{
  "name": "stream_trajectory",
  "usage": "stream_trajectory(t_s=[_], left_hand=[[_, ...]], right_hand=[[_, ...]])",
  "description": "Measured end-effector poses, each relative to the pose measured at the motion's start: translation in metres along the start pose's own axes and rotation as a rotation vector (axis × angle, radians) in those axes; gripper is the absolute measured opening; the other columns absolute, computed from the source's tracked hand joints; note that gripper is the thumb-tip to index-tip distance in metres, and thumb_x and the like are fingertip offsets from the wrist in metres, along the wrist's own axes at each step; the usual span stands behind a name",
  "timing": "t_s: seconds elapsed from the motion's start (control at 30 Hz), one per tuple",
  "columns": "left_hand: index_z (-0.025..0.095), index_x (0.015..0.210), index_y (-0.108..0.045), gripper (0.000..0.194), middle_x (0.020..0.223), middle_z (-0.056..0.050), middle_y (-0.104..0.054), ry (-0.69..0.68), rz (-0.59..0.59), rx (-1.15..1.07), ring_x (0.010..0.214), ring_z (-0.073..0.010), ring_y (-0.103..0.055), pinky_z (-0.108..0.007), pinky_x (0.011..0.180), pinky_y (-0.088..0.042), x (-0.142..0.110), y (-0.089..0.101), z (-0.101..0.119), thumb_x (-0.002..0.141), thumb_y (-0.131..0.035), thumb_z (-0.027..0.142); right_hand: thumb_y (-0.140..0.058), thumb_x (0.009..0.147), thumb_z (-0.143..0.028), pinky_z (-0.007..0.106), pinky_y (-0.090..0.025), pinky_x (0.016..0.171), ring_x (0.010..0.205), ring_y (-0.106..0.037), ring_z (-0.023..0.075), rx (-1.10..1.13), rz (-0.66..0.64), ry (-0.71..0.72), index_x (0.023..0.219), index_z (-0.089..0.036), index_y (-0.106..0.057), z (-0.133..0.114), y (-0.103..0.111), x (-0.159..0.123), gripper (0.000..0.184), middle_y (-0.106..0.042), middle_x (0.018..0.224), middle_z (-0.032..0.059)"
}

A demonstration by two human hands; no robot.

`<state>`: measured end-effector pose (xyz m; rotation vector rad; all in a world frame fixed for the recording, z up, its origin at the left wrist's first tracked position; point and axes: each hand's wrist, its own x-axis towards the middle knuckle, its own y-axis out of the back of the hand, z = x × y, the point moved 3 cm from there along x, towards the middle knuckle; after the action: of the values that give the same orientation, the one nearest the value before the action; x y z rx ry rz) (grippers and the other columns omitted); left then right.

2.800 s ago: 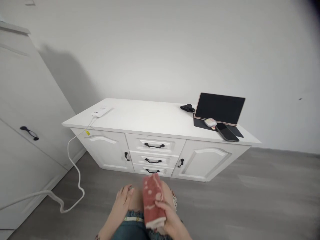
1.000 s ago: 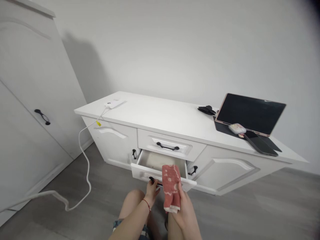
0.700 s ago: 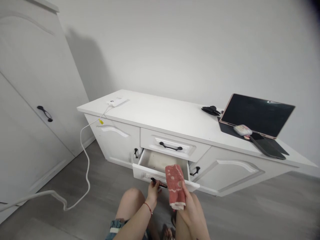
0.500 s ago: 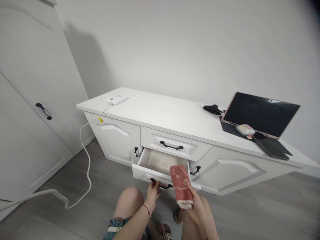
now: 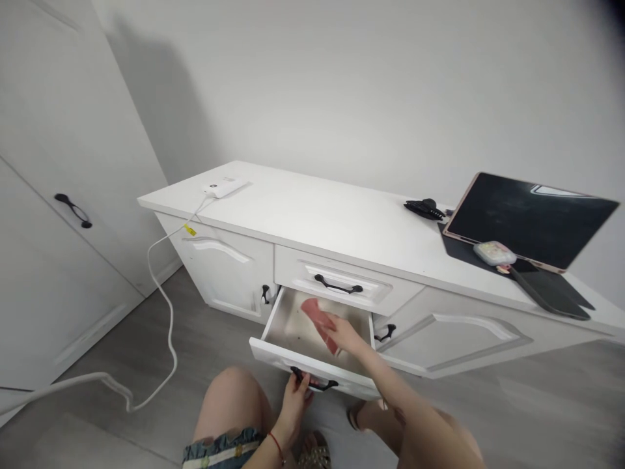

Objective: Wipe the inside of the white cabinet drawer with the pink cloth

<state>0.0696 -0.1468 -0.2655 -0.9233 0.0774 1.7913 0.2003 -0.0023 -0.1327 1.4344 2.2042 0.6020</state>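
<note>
A white drawer (image 5: 273, 355) stands pulled out from the lower middle of the white cabinet. Its black handle (image 5: 323, 385) has my left hand (image 5: 294, 400) closed around its left end. Inside the drawer's opening, my right hand (image 5: 346, 333) grips a folded red cloth with pale marks (image 5: 317, 316), tilted above the drawer floor. Whether the cloth touches the floor of the drawer I cannot tell. A few small dark specks show on the drawer's pale bottom.
On the cabinet top (image 5: 312, 208) are a white plugged-in box (image 5: 227, 187), a black hair claw clip (image 5: 424, 208), a propped tablet (image 5: 527, 218), a small clear case (image 5: 495, 253) and a dark flat phone-like object (image 5: 549, 293). A white cable (image 5: 170, 326) hangs down to the floor.
My right hand has carried the red cloth from in front of the drawer to inside its opening. The drawer has come out further, with my left hand still on its handle.
</note>
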Motion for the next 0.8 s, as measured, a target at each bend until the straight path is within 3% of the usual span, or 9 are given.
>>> stream_trajectory(t_s=[0.07,0.2,0.27,0.4,0.5,0.63,0.8], left_hand=[[0.022,0.073,-0.059,0.062,0.076,-0.003,-0.070,0.010,-0.001,0.001,0.083,-0.0220,-0.064,-0.032,0.073,-0.048,0.001,0.003,-0.004,0.038,-0.083,0.067],[0.023,0.070,-0.056,0.066,0.070,0.000,-0.067,0.063,0.023,-0.014,0.075,-0.0192,-0.062,-0.029,0.069,-0.046,0.004,0.009,-0.016,0.031,-0.083,0.069],[0.023,0.069,-0.055,0.067,0.069,0.000,-0.067,0.087,0.028,-0.030,0.074,-0.0189,-0.063,-0.029,0.069,-0.045,0.006,0.012,-0.022,0.030,-0.083,0.069],[0.024,0.070,-0.057,0.063,0.073,-0.002,-0.068,0.103,0.018,-0.037,0.080,-0.0201,-0.065,-0.030,0.074,-0.046,0.006,0.018,-0.026,0.033,-0.084,0.068],[0.025,0.074,-0.061,0.063,0.078,-0.003,-0.070,0.139,0.015,-0.032,0.087,-0.0223,-0.067,-0.032,0.080,-0.048,0.002,0.021,-0.023,0.034,-0.084,0.067],[0.026,0.071,-0.061,0.060,0.077,-0.004,-0.070,0.160,0.015,-0.047,0.088,-0.0245,-0.068,-0.034,0.082,-0.049,0.003,0.021,-0.025,0.032,-0.086,0.065],[0.028,0.069,-0.062,0.055,0.076,-0.004,-0.069,0.115,0.083,-0.044,0.090,-0.0269,-0.070,-0.035,0.083,-0.050,0.009,0.023,-0.037,0.035,-0.086,0.064]], right_hand=[[-0.060,0.082,-0.028,0.042,-0.037,0.109,0.123,-0.055,0.0290,-0.171,-0.141,0.119,0.136,-0.020,-0.057,-0.002,-0.022,0.016,0.054,-0.058,0.137,0.0143],[-0.069,0.077,-0.029,0.044,-0.035,0.111,0.137,-0.040,0.0332,-0.468,-0.519,0.213,0.138,-0.028,-0.054,0.007,-0.068,0.027,0.063,-0.042,0.153,0.0116],[-0.066,0.079,-0.023,0.044,-0.037,0.109,0.135,-0.042,0.0324,-0.529,-0.587,0.230,0.137,-0.034,-0.054,0.015,-0.086,0.028,0.061,-0.041,0.154,0.0070],[-0.058,0.084,-0.021,0.044,-0.043,0.101,0.125,-0.049,0.0306,-0.564,-0.540,0.343,0.131,-0.042,-0.058,0.026,-0.111,0.029,0.051,-0.046,0.150,0.0001],[-0.045,0.093,-0.025,0.045,-0.046,0.096,0.121,-0.050,0.0304,-0.628,-0.488,0.365,0.132,-0.046,-0.056,0.033,-0.116,0.037,0.045,-0.049,0.148,-0.0005],[-0.040,0.096,-0.024,0.053,-0.039,0.103,0.129,-0.045,0.0330,-0.690,-0.433,0.326,0.137,-0.039,-0.053,0.040,-0.107,0.063,0.045,-0.040,0.155,0.0041],[-0.043,0.092,-0.015,0.057,-0.028,0.111,0.139,-0.036,0.0316,-0.674,-0.246,0.165,0.133,-0.036,-0.057,0.046,-0.087,0.108,0.048,-0.040,0.155,0.0036]])
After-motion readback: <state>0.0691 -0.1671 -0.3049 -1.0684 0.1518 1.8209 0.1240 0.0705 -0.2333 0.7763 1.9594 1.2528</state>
